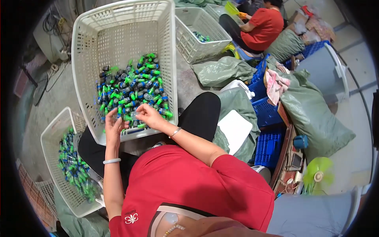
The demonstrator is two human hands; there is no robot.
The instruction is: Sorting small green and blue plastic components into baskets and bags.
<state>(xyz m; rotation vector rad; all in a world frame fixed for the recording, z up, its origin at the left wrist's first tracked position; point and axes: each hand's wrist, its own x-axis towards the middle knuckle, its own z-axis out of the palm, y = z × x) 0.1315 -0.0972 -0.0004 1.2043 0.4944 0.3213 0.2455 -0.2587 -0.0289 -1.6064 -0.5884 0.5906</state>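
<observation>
A large white plastic basket (pixel 85 59) stands tilted in front of me, holding several small bottles with green caps (pixel 134 91). My left hand (pixel 113 125) and my right hand (pixel 148 115) meet at the basket's near rim. Both pinch a small clear bottle (pixel 133 115) between them. A pale bangle sits on my left wrist and a thin bracelet on my right wrist.
A second white basket (pixel 53 136) with more green-capped bottles sits at my left. Another white basket (pixel 197 37) stands behind, near a seated person in a red shirt (pixel 262 25). Blue crates (pixel 268 114), green sacks (pixel 316 114) and a small green fan (pixel 318 172) crowd the right.
</observation>
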